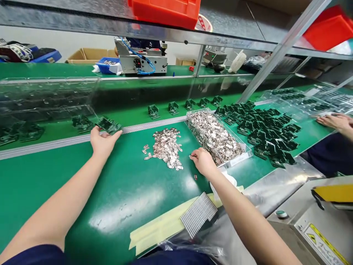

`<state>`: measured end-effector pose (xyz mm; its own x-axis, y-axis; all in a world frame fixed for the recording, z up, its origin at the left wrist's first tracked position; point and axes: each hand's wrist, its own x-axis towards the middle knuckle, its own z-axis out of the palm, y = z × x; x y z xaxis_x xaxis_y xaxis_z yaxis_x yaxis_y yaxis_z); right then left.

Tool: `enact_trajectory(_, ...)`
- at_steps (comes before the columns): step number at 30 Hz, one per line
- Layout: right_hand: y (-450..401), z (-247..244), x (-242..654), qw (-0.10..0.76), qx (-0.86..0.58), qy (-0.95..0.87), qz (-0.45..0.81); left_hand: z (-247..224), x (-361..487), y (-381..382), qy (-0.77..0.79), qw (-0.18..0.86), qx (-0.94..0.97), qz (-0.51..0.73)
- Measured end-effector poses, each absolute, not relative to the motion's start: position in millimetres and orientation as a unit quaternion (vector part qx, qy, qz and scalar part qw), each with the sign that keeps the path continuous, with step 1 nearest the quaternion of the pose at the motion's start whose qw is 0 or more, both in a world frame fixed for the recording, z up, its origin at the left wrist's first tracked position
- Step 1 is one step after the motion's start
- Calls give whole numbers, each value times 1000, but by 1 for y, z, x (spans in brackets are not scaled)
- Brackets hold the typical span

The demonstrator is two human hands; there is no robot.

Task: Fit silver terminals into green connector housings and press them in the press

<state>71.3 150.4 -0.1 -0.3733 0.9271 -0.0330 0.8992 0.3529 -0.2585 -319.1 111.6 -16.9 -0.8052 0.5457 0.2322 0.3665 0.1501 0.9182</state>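
My left hand point(104, 141) grips a green circuit board assembly point(109, 125) between thumb and fingers, over the metal rail at the left. My right hand point(202, 161) is pinched closed, with a tiny piece at its fingertips that is too small to make out. Just right of it stands a clear tray point(248, 151) filled with small silvery metal pieces. Between my hands lies a loose pile of similar metal pieces point(167, 147) on the green table point(124, 191). One small reddish piece point(195, 177) rests below my right hand.
Several board assemblies point(173, 108) stand along the belt behind the rail. A large heap of boards point(261, 129) lies right of the tray. Another person's hands point(335, 121) rest at the far right. A gridded metal block point(199, 214) sits at the front edge; a shelf point(96, 29) hangs overhead.
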Motion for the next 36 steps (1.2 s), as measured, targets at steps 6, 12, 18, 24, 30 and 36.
enact_trajectory(6, 154, 14, 63, -13, -526, -841, 124, -26, -231, 73, 645, 198, 358, 646)
enact_trajectory(12, 154, 22, 55, -58, -516, -844, 135, -9, -144, 37, 514, 425, 357, 654)
enact_trajectory(18, 157, 16, 62, 4, -534, -822, 197, -9, -85, 15, 490, 520, 339, 613)
enact_trajectory(24, 114, 26, 95, 163, -532, -775, 301, -19, -80, 9, 460, 557, 327, 609)
enact_trajectory(30, 44, 27, 111, 377, -452, -556, 587, -21, -73, 7, 441, 541, 371, 613)
enact_trajectory(36, 15, 14, 102, 377, -479, -554, 567, -25, -71, 0, 407, 526, 448, 598)
